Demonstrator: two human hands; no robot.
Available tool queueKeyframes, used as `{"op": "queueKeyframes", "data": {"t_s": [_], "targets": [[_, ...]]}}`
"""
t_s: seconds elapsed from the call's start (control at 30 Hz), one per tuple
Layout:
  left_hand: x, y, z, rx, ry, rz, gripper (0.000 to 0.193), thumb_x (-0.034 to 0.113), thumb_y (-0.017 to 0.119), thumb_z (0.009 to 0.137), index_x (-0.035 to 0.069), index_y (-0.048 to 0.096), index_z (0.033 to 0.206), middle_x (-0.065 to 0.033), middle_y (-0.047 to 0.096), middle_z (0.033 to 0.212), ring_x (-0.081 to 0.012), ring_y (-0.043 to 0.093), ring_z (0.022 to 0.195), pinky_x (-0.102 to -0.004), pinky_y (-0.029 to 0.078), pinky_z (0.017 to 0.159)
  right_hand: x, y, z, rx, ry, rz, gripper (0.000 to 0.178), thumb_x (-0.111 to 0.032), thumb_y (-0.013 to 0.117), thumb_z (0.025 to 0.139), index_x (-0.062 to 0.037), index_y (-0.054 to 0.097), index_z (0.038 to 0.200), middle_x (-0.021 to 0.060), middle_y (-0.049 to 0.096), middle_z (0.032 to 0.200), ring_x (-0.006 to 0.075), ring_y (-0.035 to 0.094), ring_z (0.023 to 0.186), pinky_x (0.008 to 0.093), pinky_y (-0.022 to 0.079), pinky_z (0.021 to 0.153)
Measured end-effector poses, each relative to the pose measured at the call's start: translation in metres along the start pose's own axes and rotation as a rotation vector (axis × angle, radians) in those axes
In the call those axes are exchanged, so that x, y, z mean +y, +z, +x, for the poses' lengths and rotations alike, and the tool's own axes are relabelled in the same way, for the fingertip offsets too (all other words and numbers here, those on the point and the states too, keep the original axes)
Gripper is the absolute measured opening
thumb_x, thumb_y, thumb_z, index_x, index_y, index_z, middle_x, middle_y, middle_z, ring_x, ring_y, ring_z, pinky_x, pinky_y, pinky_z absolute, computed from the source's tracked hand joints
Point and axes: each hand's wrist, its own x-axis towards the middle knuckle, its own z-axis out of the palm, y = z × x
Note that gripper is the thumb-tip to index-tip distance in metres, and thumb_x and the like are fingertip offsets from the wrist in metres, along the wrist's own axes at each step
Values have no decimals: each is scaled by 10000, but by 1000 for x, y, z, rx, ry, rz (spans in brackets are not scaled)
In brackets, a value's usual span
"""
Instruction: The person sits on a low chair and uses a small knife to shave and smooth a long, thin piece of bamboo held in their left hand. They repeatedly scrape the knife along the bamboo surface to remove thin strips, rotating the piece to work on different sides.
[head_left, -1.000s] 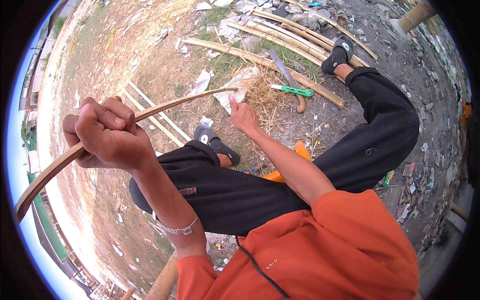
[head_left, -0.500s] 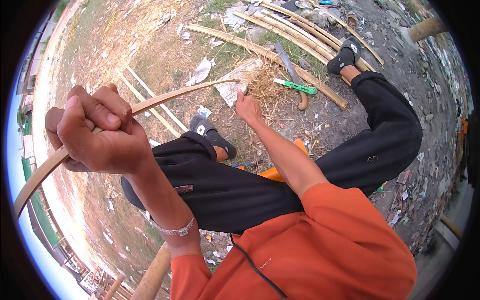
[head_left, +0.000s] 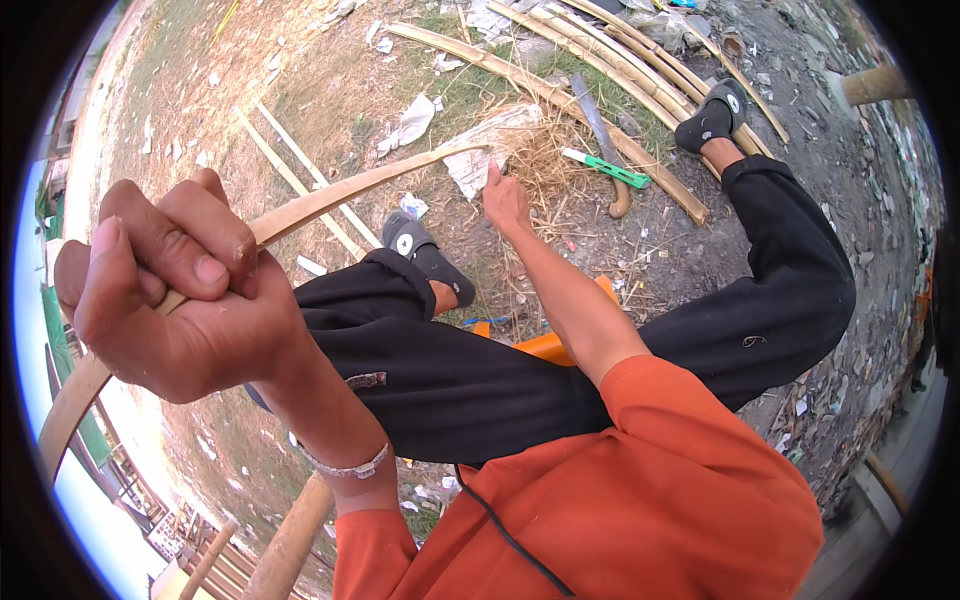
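Observation:
My left hand point(head_left: 185, 285), raised at the left and close to me, is closed round a long, thin bamboo strip point(head_left: 335, 193). The strip bows past the fist at both ends: its near end runs down to the left rim of the picture, its far end reaches the middle of the ground. Beyond my knees, my right hand point(head_left: 508, 205) is close to that far end, over a whitish piece of sacking point(head_left: 468, 172). Its fingers are curled with the thumb side up; what lies in them is hidden. Straw-like shavings point(head_left: 545, 165) are heaped beside it.
A long knife point(head_left: 592, 112) with a curved wooden handle and a green-handled tool point(head_left: 606, 168) lie right of the shavings. Split bamboo poles point(head_left: 610, 62) stretch across the far right. Two pale strips point(head_left: 300, 160) lie at left. An orange seat point(head_left: 548, 347) shows beneath me.
My left hand has come nearer and lower toward the left, drawing the bamboo strip with it. My right hand stays over the sacking, while the whole view has shifted slightly.

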Motion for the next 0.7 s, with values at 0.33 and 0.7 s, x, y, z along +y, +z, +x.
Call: {"op": "queueKeyframes", "data": {"t_s": [0.33, 0.7], "targets": [[-4, -10, 10, -136, -190, -460, 297, 118, 387, 847, 140, 227, 598, -8, 226, 504, -79, 202, 336, -206, 253, 378, 6, -12, 14, -37, 149, -232, 632, -505, 263, 943, -15, 623, 1117, 258, 564, 1178, 382, 543, 1113, 472, 425, 931], [1, 2, 9, 247, -106, -233, 344, 39, 586, 837, 103, 360, 585, -15, 362, 496, -103, 355, 366, -196, 233, 342, -50, -48, -64, -98, -194, 130, 726, -513, 246, 955, 85, 613, 774, 343, 580, 827, 432, 596, 853, 513, 407, 791]]}}
